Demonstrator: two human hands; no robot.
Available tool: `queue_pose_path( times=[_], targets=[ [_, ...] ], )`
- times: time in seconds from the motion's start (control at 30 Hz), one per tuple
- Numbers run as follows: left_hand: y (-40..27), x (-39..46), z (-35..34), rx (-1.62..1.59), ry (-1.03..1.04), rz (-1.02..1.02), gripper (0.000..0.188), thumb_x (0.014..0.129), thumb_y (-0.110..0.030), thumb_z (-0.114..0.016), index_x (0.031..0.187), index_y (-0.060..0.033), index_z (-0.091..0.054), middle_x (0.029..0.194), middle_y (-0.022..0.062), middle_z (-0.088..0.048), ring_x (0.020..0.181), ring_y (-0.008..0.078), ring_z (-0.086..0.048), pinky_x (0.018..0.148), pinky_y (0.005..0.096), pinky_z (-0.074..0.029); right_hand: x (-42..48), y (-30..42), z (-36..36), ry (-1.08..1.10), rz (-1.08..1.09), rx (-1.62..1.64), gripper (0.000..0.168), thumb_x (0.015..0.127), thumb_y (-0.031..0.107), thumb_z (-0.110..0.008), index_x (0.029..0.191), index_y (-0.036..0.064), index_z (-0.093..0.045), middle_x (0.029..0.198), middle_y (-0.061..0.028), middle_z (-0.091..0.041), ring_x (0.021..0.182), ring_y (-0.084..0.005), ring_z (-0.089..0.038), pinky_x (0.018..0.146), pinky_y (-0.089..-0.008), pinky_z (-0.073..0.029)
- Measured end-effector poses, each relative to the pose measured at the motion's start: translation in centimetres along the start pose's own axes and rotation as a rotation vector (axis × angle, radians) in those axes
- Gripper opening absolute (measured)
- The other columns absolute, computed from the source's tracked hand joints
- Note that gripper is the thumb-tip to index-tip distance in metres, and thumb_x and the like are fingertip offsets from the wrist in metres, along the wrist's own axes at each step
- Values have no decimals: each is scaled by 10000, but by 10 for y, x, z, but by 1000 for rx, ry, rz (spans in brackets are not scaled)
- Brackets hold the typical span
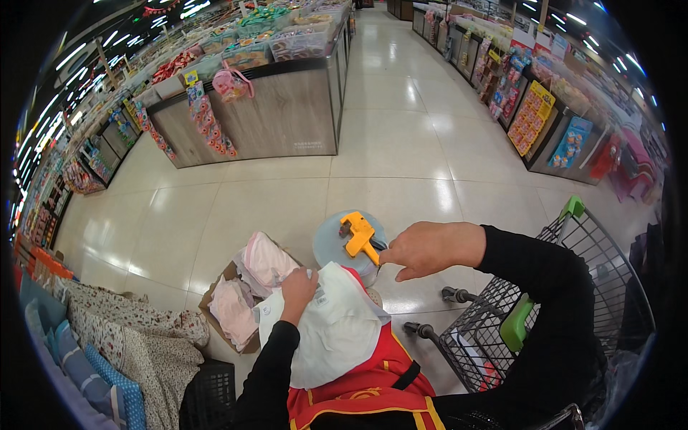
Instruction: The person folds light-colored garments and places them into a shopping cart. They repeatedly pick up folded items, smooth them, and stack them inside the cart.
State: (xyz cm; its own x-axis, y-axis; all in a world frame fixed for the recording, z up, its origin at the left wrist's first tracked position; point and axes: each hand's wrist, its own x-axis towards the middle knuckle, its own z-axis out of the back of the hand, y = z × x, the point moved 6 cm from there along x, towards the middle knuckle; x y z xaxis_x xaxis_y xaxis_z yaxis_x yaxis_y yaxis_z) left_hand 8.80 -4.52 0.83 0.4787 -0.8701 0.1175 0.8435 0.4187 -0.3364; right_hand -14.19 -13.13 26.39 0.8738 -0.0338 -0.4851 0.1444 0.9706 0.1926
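Observation:
A white garment (338, 338) in clear wrapping, with a barcode label, lies across the lap over a red apron (376, 376). My left hand (299, 293) rests on its upper left edge, fingers bent over the wrapping. On a round grey-blue stool (328, 239) lies a yellow price-label gun (359, 234), tilted. The fingers of my right hand (430, 248) are at the lower end of its handle; whether they grip it cannot be told. Pink packed garments (234, 309) fill a cardboard box (215, 322) beside my left hand.
A wire shopping cart (484, 344) with green parts stands at the right. Lower left are a black plastic crate (208, 389) and floral fabric (134, 344). Ahead, a wood-panelled display counter (269, 118) borders a tiled aisle (389, 140), with more counters at the right.

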Motion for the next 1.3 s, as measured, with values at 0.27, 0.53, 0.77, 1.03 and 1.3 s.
queue_pose_path(
  times=[0.27, 0.53, 0.77, 1.03, 1.3],
  targets=[
    [1, -1, 2, -20, -22, -5, 428, 885, -391, -516, 813, 5, -663, 838, 219, -647, 745, 373, -649, 669, 461, -518, -2, -3, 5, -58, 19, 38, 403, 881, 290, -633, 1206, 60, -568, 1000, -154, -669, 927, -339, -637, 790, -432, -507],
    [6, -7, 23, -133, -173, -47, 329, 874, -315, -586, 979, -7, -632, 1007, 196, -639, 953, 367, -609, 838, 474, -474, 4, -26, 5, -1, -115, -6, 413, 881, 312, -633, 1201, 58, -569, 994, -161, -675, 937, -351, -635, 796, -433, -506],
    [22, -69, 46, 32, -253, -66, 502, 888, -317, -607, 1276, -11, -520, 1349, 223, -484, 1276, 444, -395, 1023, 603, -308, 9, -65, -18, -100, -118, 27, 427, 857, 334, -662, 1188, 75, -587, 993, -152, -687, 931, -338, -647, 809, -418, -511],
    [25, -89, 29, -25, -189, -1, 611, 887, -363, -592, 1365, -4, -463, 1407, 242, -426, 1287, 451, -386, 1040, 595, -299, 25, -84, -21, -121, -270, -56, 330, 857, 264, -641, 1116, 61, -620, 940, -126, -684, 937, -308, -642, 813, -409, -510],
    [27, -84, 32, -80, -198, 16, 624, 880, -363, -590, 1372, -2, -460, 1388, 249, -440, 1282, 446, -389, 1044, 598, -284, 82, -107, 5, -200, -236, -266, 278, 819, 257, -669, 1039, 88, -650, 898, -131, -683, 886, -321, -649, 766, -434, -516]
  ],
)
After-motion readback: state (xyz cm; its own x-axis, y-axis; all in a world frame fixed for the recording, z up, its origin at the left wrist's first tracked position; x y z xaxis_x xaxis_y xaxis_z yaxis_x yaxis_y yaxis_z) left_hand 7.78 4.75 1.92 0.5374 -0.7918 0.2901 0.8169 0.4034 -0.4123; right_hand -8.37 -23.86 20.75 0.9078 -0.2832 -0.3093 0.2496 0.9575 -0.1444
